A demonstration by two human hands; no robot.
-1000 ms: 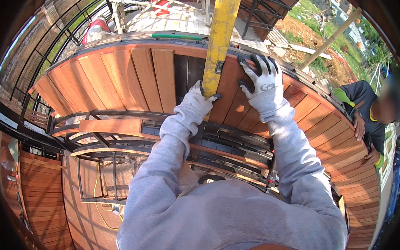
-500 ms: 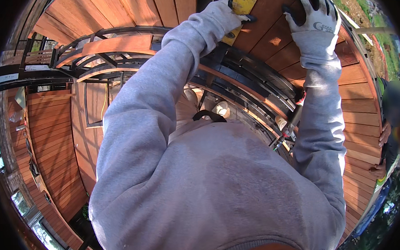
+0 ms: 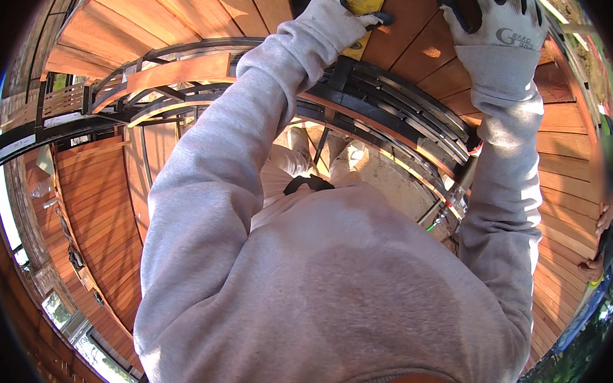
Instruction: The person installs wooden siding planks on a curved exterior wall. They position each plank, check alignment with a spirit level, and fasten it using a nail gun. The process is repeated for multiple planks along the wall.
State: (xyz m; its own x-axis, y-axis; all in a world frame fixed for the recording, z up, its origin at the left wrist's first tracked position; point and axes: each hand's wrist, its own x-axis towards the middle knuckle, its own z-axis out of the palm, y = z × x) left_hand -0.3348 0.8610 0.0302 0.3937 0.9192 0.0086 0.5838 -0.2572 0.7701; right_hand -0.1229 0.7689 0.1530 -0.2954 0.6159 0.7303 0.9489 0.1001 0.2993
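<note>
From the head view, looking straight down the person's grey sweatshirt, both gloved hands are up at the top edge of the frame. The left hand [image 3: 335, 13], top centre, has its grip closed round a yellow level [image 3: 366, 1], of which only the lower end shows before it runs out of the picture; it lies across the wooden boards [image 3: 417, 47], seemingly pinned there so it cannot slide. The right hand [image 3: 495, 25], top right, lies flat and spread on the same boards, its grip holding nothing, fingers splayed as though bracing the body or pressing the plank down. Just below both hands a curved black steel frame [image 3: 392, 107] sweeps from upper left to right, carrying the boards, and one loose curved plank [image 3: 175, 73] rests on it at upper left. Through the gap in the frame, mid-picture, the person's light trousers show. More decking [image 3: 100, 223] fills the left side below. At the right edge another person's hand [image 3: 602, 217] rests near the planks.
</note>
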